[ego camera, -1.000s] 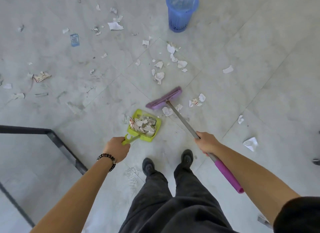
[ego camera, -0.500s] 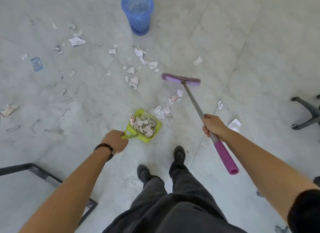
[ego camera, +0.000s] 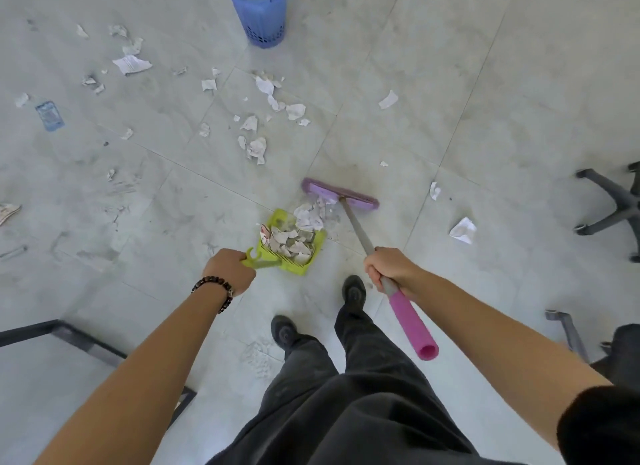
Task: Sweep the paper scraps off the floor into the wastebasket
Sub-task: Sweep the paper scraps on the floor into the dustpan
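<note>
My left hand [ego camera: 228, 271] grips the handle of a lime-green dustpan [ego camera: 317, 247] lying on the floor, holding several paper scraps. My right hand [ego camera: 389, 269] grips the grey shaft of a broom with a pink grip. The purple broom head [ego camera: 339, 193] sits just beyond the dustpan's mouth, with a small pile of scraps [ego camera: 311, 213] between head and pan. More paper scraps [ego camera: 258, 149] lie scattered on the tiles toward the blue wastebasket [ego camera: 261, 9] at the top.
My two black shoes [ego camera: 354, 290] stand just behind the dustpan. A black chair base [ego camera: 609, 201] sits at the right edge, a dark metal frame [ego camera: 65, 335] at the lower left. A larger scrap [ego camera: 462, 230] lies right of the broom. A blue wrapper [ego camera: 50, 115] lies at left.
The broom head has been pulled toward the dustpan, dragging the scraps up to its mouth. The view has shifted, and the wastebasket now sits nearer the top centre.
</note>
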Motion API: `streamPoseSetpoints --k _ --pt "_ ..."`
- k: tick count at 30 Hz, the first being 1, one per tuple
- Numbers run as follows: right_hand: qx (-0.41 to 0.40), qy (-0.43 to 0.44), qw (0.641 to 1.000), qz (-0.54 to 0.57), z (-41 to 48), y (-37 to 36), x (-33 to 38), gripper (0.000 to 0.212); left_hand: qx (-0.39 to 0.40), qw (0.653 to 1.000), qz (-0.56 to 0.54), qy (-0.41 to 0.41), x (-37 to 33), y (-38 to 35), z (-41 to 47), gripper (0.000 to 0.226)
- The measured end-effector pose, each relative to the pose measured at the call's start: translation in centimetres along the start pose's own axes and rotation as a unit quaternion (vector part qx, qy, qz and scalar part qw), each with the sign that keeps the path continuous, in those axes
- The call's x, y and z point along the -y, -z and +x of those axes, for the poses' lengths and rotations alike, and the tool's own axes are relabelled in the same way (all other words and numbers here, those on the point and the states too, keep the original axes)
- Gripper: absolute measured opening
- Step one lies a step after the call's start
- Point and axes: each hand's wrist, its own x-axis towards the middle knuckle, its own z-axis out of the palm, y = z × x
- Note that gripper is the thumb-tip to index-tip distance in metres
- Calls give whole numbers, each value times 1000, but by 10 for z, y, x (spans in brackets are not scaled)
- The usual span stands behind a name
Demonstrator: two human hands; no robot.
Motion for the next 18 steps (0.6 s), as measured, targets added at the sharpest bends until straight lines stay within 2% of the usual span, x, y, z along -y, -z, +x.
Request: streamPoseSetpoints --k 5,8,12,18 --pt "16 -28 998 46 -26 30 13 31 6 1000 12 -2 -3 6 -2 14" --pt "7 -4 999 39 -21 26 23 31 2 1000 13 -5 0 4 -2 12" --pt "-34 71 997 11 5 21 41 23 -9 1000 19 -9 5 0 -2 13" --pt "-92 90 991 25 53 48 56 17 -19 999 28 -18 6 -3 0 17"
